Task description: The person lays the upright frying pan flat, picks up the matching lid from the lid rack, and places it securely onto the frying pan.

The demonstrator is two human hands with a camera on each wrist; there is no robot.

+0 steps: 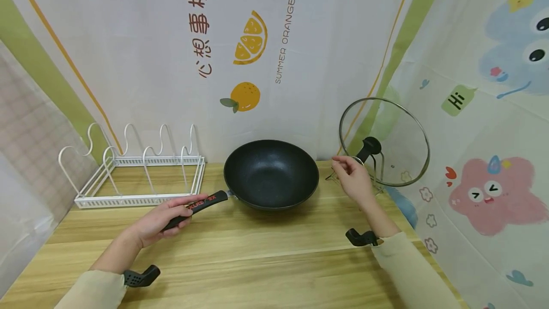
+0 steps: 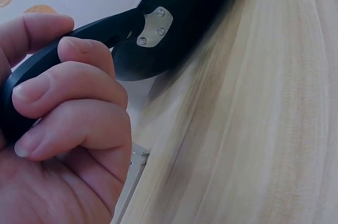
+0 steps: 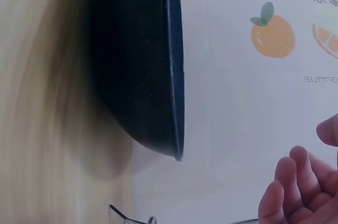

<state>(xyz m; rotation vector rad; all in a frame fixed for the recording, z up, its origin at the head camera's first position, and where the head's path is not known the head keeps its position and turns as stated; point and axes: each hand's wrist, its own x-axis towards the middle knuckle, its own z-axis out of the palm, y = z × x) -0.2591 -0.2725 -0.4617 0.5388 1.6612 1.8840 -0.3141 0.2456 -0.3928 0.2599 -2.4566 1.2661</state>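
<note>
A black wok sits upright near the back of the table, its mouth facing up. My left hand grips its black handle; the left wrist view shows the fingers curled round it, near a riveted metal bracket. Whether the wok's base touches the table is unclear. To the right of the wok, my right hand is raised with loosely bent fingers and holds nothing. Just beyond it, a glass lid with a black knob leans upright on a wire stand.
A white wire rack with several curved prongs stands at the back left. A printed cloth hangs behind the wooden table, and another cloth with cartoons borders the right side. Each wrist carries a black camera mount.
</note>
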